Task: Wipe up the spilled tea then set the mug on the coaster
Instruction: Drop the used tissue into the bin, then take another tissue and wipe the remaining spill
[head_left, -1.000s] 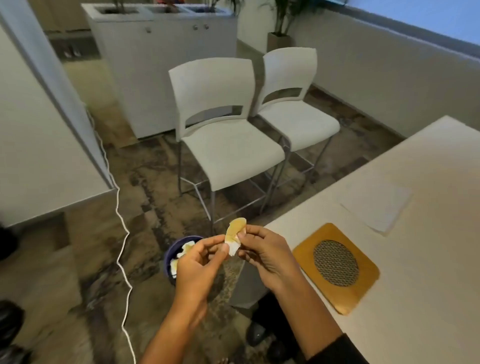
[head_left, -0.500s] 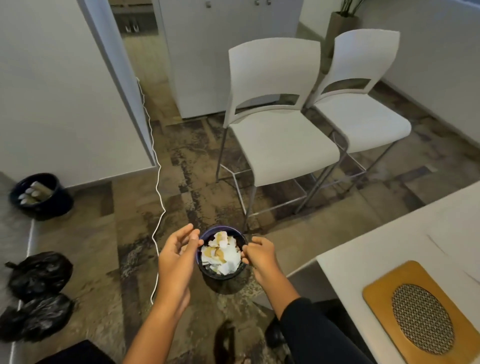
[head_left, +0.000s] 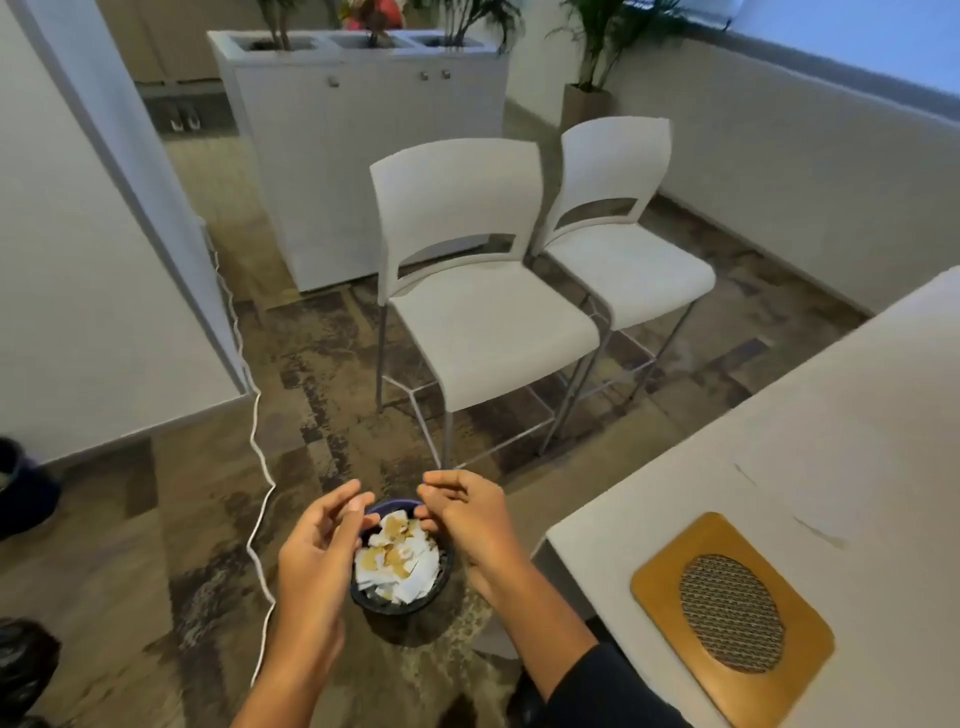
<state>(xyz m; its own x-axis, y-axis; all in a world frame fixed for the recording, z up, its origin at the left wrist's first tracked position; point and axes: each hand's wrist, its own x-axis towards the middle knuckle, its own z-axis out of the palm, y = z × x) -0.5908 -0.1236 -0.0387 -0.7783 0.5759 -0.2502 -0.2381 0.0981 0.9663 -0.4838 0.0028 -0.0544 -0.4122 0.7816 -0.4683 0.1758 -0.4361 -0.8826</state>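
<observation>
A dark blue waste bin stands on the floor below me, filled with torn white paper pieces, several stained tea-brown. My left hand hovers over the bin's left rim with loosely curled fingers and holds nothing. My right hand hovers over the right rim, its fingertips just above the paper, also empty. A wooden coaster with a round woven centre lies on the white table at the right. No mug is in view.
Two white chairs stand beyond the bin. A white cable runs along the floor on the left. Black bags lie at the far left. A white planter cabinet stands at the back.
One second ago both hands pinched a tea-stained paper piece above the bin. They have let it go and now hover empty over the bin.
</observation>
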